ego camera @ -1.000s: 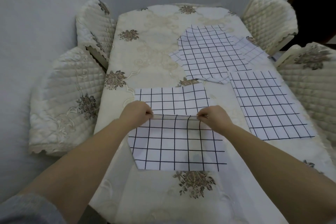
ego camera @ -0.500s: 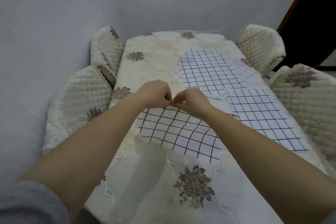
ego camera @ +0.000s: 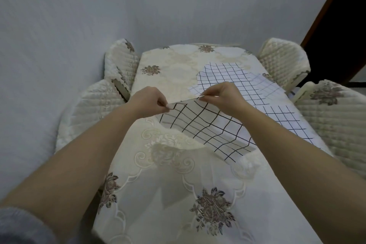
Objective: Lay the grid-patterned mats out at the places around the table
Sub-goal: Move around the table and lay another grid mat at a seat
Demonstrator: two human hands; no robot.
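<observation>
A pale grey wall (ego camera: 79, 16) backs a long table (ego camera: 174, 194) under a cream flowered cloth, with quilted chairs (ego camera: 93, 105) at both sides and a dark doorway (ego camera: 346, 25) at right. The right forearm hides part of the held mat (ego camera: 208, 130) and of the flat mat (ego camera: 283, 117) beside it; another mat (ego camera: 223, 73) lies farther off. The held mat hangs over mid-table, its long axis slanting from far left to near right, its upper edge pinched by the left hand (ego camera: 148, 103) and right hand (ego camera: 223, 95).
</observation>
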